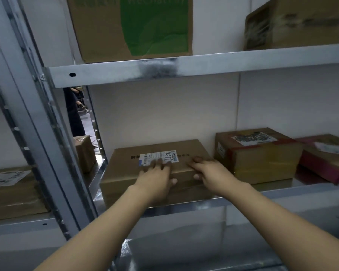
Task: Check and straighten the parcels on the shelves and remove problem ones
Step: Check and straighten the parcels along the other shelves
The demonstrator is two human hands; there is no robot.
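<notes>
Cardboard-brown, the flat parcel [125,173] lies at the centre of your view on the middle shelf [282,189], near its front. Both your hands are on the parcel's front top edge. Your left hand [155,176] drapes over that edge, fingers [158,163] spread on top with their tips covering the lower edge of the white label [159,154] and the thumb pressed on the front face. Your right hand [209,171], at 3 o'clock from the left one, grips the same edge towards the right front corner, fingers on top and thumb on the front. The parcel sits under both grips, each hand wrapped over its edge.

Close beside the parcel at 3 o'clock stands a taller box with red tape [258,155], and further that way lies a blurred pink parcel [325,163]. At 12 o'clock, on the upper shelf [204,67], stands a box with green print [133,26], and at 1 o'clock a blurred brown box [294,22]. At 9 o'clock, past the steel upright [51,153], sits a small taped box [85,153].
</notes>
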